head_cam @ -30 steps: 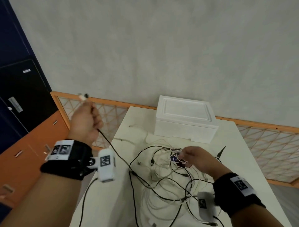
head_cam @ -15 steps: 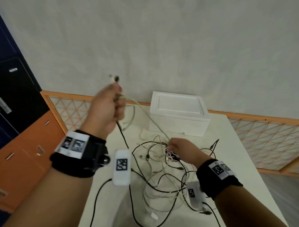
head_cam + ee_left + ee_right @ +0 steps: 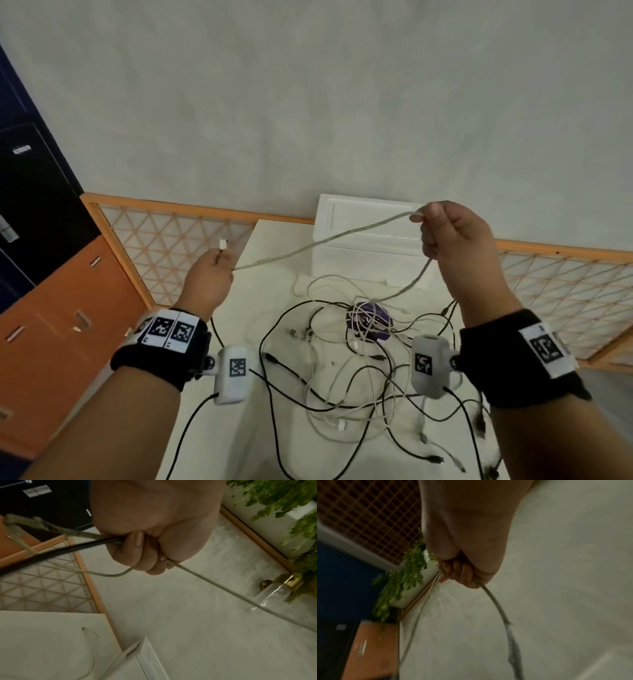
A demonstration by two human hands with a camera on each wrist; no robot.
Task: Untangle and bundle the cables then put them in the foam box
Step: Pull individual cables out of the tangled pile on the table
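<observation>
A white cable (image 3: 322, 241) stretches in the air between both hands above the table. My left hand (image 3: 210, 274) grips one end, its white plug (image 3: 223, 244) sticking up from the fist; in the left wrist view the fist (image 3: 150, 545) also holds a black cable (image 3: 51, 553). My right hand (image 3: 452, 236) is raised and grips the same white cable (image 3: 496, 604), which droops from it into the tangle of black and white cables (image 3: 359, 370) on the table. The closed white foam box (image 3: 366, 236) stands at the table's far edge, behind the stretched cable.
A purple round object (image 3: 368, 320) lies wrapped in the tangle. The white table (image 3: 219, 445) is narrow, with orange-framed lattice panels (image 3: 164, 246) beside it, an orange and black cabinet (image 3: 44, 274) on the left and a grey wall behind. Hanging green plants (image 3: 283, 507) show in the wrist views.
My right hand has lifted off the tangle and taken hold of the white cable. My left hand has dropped lower and leftward, so the cable now spans between the hands.
</observation>
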